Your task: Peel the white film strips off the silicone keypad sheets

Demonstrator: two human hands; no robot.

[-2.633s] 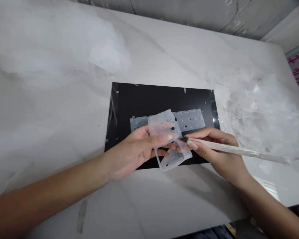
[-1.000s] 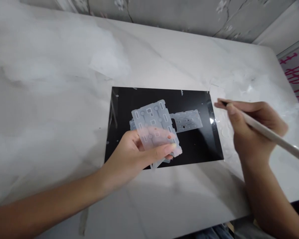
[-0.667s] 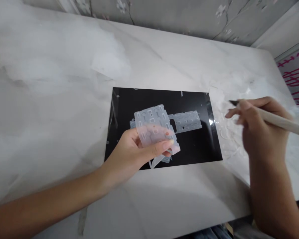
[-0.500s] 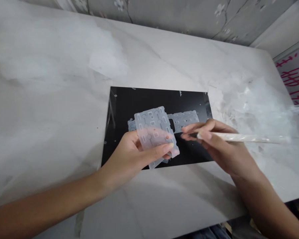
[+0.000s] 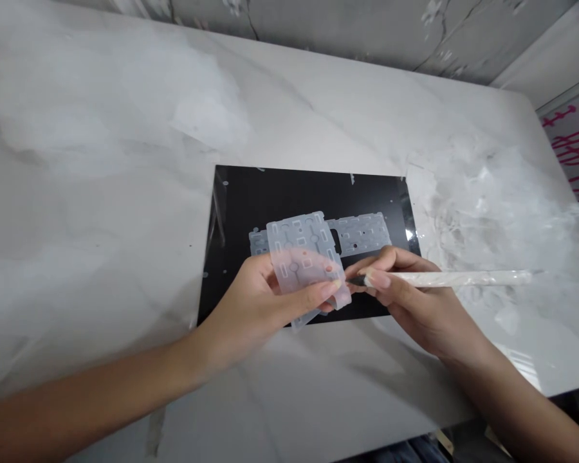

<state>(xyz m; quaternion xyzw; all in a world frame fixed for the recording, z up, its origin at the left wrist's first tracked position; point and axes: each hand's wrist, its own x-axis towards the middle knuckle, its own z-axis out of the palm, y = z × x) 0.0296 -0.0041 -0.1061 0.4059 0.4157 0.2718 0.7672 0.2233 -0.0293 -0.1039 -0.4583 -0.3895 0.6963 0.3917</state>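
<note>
Between thumb and fingers, my left hand (image 5: 270, 292) grips a translucent plastic sheet (image 5: 299, 241) with small slots and holes, held tilted above a black panel (image 5: 289, 186). My right hand (image 5: 410, 296) pinches a white pen-like tool (image 5: 463, 278) with a dark front end, its shaft lying nearly level and pointing left. The dark end is at the sheet's right edge, close to my left thumb; whether it touches cannot be made out. Behind the held sheet, another slotted translucent sheet (image 5: 364, 233) lies on the panel, partly hidden by the first one.
The black panel lies on a white marbled table (image 5: 125, 225). Crumpled clear plastic film (image 5: 492, 193) spreads over the table's right side. A patterned grey wall (image 5: 342, 29) borders the back, and a white surface with pink-red marks (image 5: 576, 148) stands at the far right.
My right hand has moved left and slightly down, bringing the tool's dark end to the sheet's edge. My left hand keeps its hold on the sheet.
</note>
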